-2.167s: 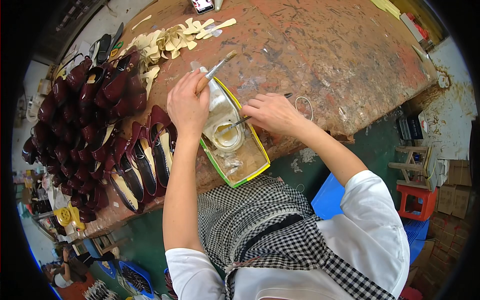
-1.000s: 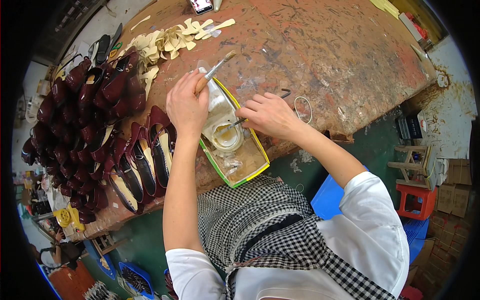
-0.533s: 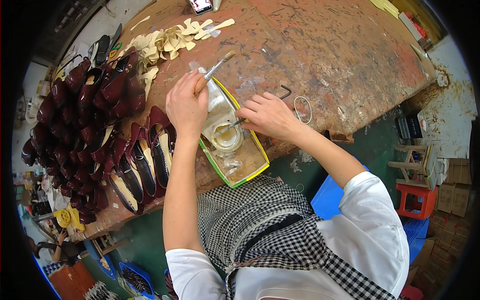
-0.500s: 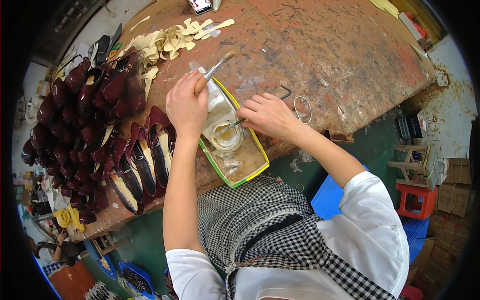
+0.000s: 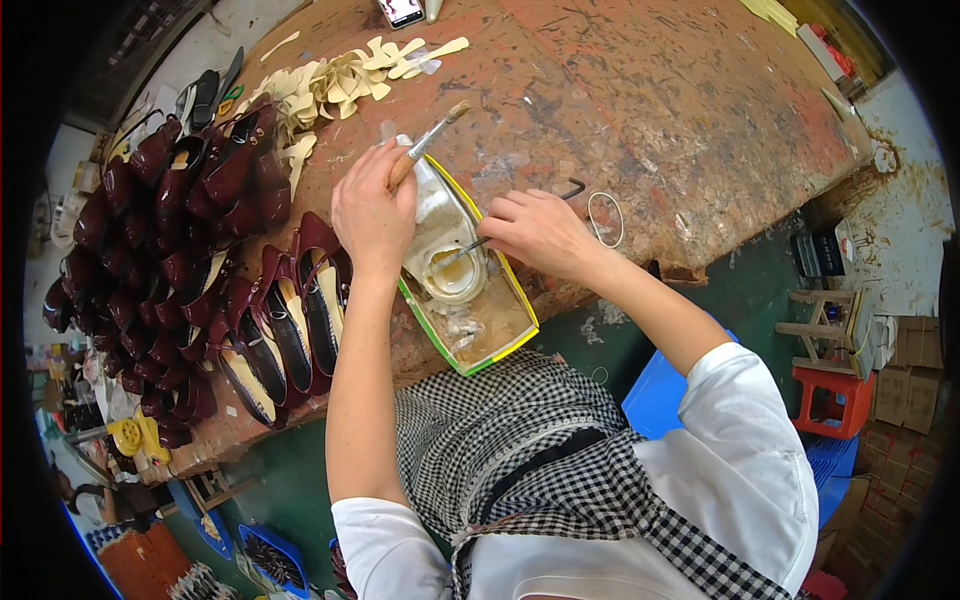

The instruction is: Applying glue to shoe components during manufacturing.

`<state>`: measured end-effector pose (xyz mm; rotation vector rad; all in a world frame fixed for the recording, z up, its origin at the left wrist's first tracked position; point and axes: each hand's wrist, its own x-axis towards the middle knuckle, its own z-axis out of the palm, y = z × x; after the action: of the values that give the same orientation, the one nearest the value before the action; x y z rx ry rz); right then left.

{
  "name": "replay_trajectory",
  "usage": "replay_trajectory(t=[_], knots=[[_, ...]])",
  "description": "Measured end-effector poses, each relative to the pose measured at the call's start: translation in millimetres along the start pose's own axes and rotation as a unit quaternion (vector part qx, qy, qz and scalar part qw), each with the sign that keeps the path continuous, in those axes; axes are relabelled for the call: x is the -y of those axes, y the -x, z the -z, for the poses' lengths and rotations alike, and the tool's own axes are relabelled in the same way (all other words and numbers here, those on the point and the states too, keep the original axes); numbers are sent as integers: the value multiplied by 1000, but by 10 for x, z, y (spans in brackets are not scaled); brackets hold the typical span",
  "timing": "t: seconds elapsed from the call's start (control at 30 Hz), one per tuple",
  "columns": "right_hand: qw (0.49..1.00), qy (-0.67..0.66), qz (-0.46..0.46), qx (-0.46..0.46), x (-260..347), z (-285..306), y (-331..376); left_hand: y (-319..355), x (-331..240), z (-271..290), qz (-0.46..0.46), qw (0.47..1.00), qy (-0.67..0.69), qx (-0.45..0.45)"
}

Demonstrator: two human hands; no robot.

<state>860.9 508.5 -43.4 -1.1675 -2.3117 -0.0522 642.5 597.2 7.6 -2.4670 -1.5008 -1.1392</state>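
Note:
A paintbrush (image 5: 434,132) with a wooden handle is gripped in my left hand (image 5: 374,208), its bristles pointing up and away. My right hand (image 5: 537,232) pinches a thin dark metal rod (image 5: 462,252) with a bent far end. The rod's near tip reaches into a small round pot (image 5: 455,290) of pale, glue-like liquid. That pot stands in a shallow box (image 5: 487,355) with yellow and green edges, at the table's near edge. My left hand is above the box's left side.
Dark red shoes (image 5: 160,260) are heaped on the left, with several more (image 5: 290,320) lined up nearer me. Cream cut-out pieces (image 5: 345,80) lie behind on the worn table (image 5: 640,110). An elastic loop (image 5: 606,220) is right of my hand; a red stool (image 5: 830,402) stands beyond.
My right hand has shifted slightly to the right with the rod, whose tip stays in the pot. My left hand and the brush look unchanged.

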Motion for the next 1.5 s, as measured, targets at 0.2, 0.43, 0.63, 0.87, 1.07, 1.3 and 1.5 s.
replay_trajectory(t=[0.2, 0.43, 0.63, 0.87, 1.07, 1.3, 1.5], knots=[[1000, 27, 12, -3, -10, 1, 6, 15, 35, -44, 24, 1000, 20, -1], [1000, 1, -2, 5, 23, 40, -20, 17, 26, -34, 24, 1000, 17, -1], [999, 22, -1, 32, -5, 16, 25, 14, 22, -31, 23, 1000, 18, 1], [1000, -25, -10, 10, 28, 53, -23, 13, 21, -30, 25, 999, 19, 2], [999, -17, -14, 44, -29, 26, 9, 14, 21, -35, 24, 1000, 20, -1], [998, -58, -9, 26, -1, 3, 18, 14, -10, 11, 13, 1000, -7, 4], [998, -57, -4, 39, -44, -4, 37, 26, 29, -34, 19, 1000, 10, -3]])
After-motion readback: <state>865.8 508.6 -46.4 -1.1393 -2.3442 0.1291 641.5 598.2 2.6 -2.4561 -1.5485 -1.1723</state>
